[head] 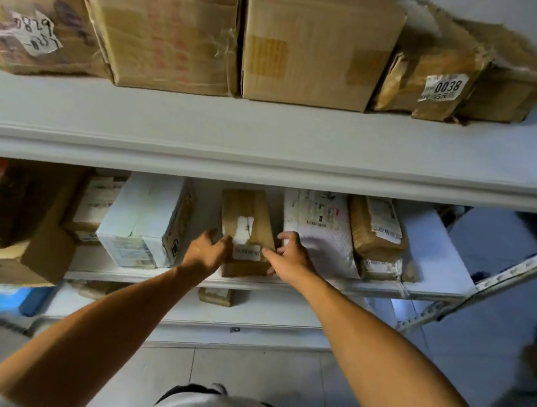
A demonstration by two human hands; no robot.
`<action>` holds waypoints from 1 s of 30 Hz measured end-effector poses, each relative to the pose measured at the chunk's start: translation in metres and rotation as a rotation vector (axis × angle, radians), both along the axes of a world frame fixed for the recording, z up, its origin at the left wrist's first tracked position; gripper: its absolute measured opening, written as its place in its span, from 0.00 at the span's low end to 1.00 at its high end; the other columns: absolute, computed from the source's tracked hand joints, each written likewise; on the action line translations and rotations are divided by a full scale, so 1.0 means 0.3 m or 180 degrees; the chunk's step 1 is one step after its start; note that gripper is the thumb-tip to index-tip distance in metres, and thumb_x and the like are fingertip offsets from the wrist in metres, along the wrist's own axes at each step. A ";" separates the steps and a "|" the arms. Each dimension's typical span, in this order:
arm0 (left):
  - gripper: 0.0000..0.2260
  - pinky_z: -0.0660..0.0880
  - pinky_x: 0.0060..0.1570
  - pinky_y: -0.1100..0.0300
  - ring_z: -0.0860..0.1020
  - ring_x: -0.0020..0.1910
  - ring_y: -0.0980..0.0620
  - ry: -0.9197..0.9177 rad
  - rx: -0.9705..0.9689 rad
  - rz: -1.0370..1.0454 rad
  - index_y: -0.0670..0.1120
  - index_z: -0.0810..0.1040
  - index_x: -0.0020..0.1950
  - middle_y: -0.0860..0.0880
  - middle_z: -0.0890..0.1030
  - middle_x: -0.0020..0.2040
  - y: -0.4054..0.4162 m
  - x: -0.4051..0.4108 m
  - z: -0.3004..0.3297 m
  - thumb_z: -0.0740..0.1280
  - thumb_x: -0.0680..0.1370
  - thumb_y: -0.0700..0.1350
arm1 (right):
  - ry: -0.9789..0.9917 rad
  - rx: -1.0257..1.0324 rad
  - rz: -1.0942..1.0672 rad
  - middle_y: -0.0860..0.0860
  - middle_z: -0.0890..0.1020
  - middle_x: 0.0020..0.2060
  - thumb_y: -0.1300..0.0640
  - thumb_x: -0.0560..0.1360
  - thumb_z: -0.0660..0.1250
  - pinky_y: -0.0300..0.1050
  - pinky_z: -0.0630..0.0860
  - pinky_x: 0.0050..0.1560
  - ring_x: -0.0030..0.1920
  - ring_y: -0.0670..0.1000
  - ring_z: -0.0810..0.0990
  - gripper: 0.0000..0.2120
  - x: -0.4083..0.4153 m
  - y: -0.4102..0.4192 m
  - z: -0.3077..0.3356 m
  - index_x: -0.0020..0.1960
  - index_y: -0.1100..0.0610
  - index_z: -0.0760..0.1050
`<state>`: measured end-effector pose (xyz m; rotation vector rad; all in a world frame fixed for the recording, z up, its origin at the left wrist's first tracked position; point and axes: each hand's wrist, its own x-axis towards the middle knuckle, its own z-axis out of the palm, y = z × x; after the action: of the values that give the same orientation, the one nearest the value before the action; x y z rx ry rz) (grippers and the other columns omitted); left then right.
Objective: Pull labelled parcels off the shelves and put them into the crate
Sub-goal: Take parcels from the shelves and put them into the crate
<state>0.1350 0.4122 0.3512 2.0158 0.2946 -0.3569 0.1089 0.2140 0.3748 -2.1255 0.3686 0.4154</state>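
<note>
A small brown cardboard parcel [247, 221] with a white label on its near end lies on the middle shelf [440, 255], its front end at the shelf's edge. My left hand [208, 250] grips its left front corner. My right hand [289, 255] grips its right front corner, fingers curled over the top edge. No crate is in view.
A white parcel [143, 218] lies left of it, a white mailer [319, 230] and taped brown packets [377, 230] lie right. Large cardboard boxes [317, 40] fill the upper shelf [268, 135]; one packet is labelled 0038 [445, 88]. A lower shelf [281, 306] and tiled floor [256, 377] lie below.
</note>
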 end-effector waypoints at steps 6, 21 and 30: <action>0.07 0.78 0.34 0.59 0.78 0.41 0.48 0.0145 -0.0361 -0.0209 0.46 0.73 0.48 0.42 0.79 0.45 0.003 -0.123 -0.041 0.65 0.83 0.48 | 0.0295 0.0361 -0.0023 0.53 0.67 0.76 0.41 0.81 0.62 0.50 0.70 0.70 0.72 0.55 0.71 0.33 -0.107 0.008 -0.048 0.82 0.47 0.53; 0.12 0.76 0.32 0.55 0.76 0.38 0.48 0.0494 -0.1188 -0.0704 0.47 0.65 0.47 0.43 0.75 0.42 -0.108 -0.577 -0.066 0.68 0.77 0.39 | 0.0372 0.0894 -0.0668 0.52 0.81 0.52 0.34 0.70 0.70 0.55 0.81 0.56 0.52 0.54 0.83 0.30 -0.687 -0.142 -0.167 0.66 0.37 0.61; 0.14 0.75 0.40 0.52 0.77 0.41 0.49 0.1065 -0.1011 -0.2204 0.45 0.67 0.48 0.45 0.75 0.42 -0.440 -0.872 -0.076 0.72 0.71 0.44 | 0.0296 0.1375 -0.1869 0.49 0.83 0.58 0.36 0.68 0.74 0.56 0.81 0.58 0.57 0.50 0.83 0.43 -1.252 -0.348 -0.207 0.75 0.34 0.54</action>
<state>-0.1265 0.2802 0.3284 1.6837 -0.2618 -1.1056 -0.2668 0.1097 0.3129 -1.4948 0.8453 0.2211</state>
